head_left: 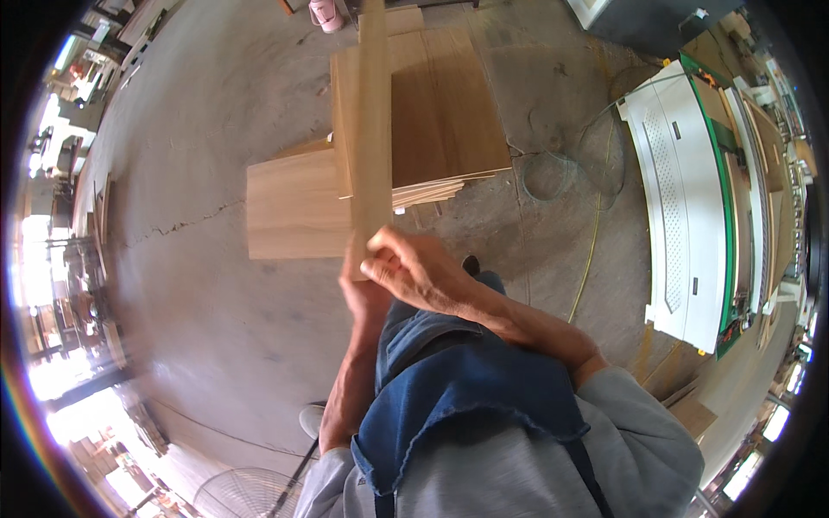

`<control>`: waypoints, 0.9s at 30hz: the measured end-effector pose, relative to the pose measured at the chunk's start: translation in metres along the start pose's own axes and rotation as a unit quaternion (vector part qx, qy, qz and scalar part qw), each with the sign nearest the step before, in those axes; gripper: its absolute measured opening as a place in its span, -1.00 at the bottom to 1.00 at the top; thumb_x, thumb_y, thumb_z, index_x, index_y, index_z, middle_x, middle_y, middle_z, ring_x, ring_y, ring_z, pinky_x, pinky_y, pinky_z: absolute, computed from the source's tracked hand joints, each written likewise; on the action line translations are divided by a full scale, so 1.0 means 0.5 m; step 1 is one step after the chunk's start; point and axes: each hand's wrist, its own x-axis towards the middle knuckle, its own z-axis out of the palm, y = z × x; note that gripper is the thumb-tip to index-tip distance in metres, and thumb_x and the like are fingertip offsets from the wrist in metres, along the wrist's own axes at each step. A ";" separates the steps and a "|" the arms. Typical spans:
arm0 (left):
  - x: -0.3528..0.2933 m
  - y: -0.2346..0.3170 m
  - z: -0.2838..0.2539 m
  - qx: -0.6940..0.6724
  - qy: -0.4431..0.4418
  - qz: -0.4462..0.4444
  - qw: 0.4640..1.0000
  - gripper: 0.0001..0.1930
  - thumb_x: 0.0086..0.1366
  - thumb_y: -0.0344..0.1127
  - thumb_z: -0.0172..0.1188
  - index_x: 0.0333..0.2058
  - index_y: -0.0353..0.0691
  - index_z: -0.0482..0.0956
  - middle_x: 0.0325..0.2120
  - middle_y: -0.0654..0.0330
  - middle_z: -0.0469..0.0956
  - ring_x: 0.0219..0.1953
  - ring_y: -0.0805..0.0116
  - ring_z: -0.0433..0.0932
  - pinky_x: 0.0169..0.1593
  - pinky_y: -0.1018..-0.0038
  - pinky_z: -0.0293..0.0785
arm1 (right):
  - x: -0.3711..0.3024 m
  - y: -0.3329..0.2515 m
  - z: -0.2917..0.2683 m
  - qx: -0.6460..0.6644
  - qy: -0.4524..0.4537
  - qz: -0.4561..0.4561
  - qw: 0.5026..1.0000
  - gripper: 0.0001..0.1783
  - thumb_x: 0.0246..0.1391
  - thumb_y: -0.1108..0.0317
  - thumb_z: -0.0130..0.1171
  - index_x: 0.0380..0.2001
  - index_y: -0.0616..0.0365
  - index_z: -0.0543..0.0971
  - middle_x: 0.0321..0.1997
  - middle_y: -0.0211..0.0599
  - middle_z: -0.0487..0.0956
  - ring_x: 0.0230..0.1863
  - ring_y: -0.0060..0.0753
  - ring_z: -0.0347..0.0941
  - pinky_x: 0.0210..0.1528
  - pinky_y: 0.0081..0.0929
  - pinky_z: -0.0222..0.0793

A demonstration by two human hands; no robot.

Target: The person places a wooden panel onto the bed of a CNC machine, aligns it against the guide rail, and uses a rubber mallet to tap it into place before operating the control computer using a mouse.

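Note:
A long, pale wooden board (373, 129) stretches from my hands out to the upper edge of the view, slightly blurred. My left hand (364, 293) is closed on its near end from the left side, its fingers partly hidden and smeared by motion. At the right edge of the same end, my right hand (413, 266) has its fingers curled in and gripping. Beyond and below the board lies a stack of brown wooden panels (445, 104), partly covered by it. Left of that stack, a lighter wooden panel (294, 207) lies low near the floor.
A large white machine (678, 207) with a green edge stands at the right. Thin hose or cable (591, 259) trails over the concrete floor (190, 285) beside it. A fan with a wire guard (246, 492) is at lower left; a pink container (326, 15) stands at the top.

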 end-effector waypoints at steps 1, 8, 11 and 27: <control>0.022 0.007 -0.047 0.118 0.031 0.023 0.992 -0.62 0.28 -0.48 0.22 0.07 -0.39 0.49 -0.08 0.12 0.56 -0.08 0.40 0.54 -0.05 0.45 0.52 | 0.012 0.000 0.011 0.036 -0.056 -0.016 0.998 -0.74 0.19 0.28 0.23 -0.19 0.23 0.49 -0.36 -0.01 0.65 -0.32 -0.11 0.64 -0.29 -0.28 0.51; 0.156 0.027 -0.354 -0.028 0.140 -0.031 0.989 -0.62 0.13 -0.56 0.26 -0.03 -0.32 0.54 -0.16 0.18 0.57 -0.14 0.36 0.56 -0.12 0.52 0.54 | -0.049 0.203 0.018 0.007 -0.070 0.183 0.981 -0.68 0.18 0.13 0.15 -0.23 0.20 0.57 -0.29 -0.07 0.66 -0.24 -0.10 0.62 -0.17 -0.28 0.49; 0.200 -0.022 -0.449 -0.165 0.170 -0.037 0.971 -0.55 0.13 -0.59 0.21 0.04 -0.28 0.49 -0.07 0.13 0.53 -0.08 0.25 0.57 -0.15 0.38 0.62 | -0.109 0.312 0.006 0.068 0.002 0.276 0.959 -0.68 0.19 0.16 0.15 -0.23 0.25 0.57 -0.35 -0.17 0.66 -0.32 -0.32 0.61 -0.25 -0.39 0.49; 0.192 -0.355 -0.622 -0.460 0.193 -0.244 0.831 -0.61 0.12 -0.54 0.18 -0.02 -0.26 0.50 -0.08 0.05 0.60 -0.02 -0.01 0.57 0.06 -0.03 0.53 | -0.111 0.451 0.080 0.054 0.243 0.382 0.890 -0.45 0.26 0.08 0.12 0.15 0.26 0.37 -0.15 -0.21 0.55 -0.35 -0.43 0.56 -0.36 -0.51 0.46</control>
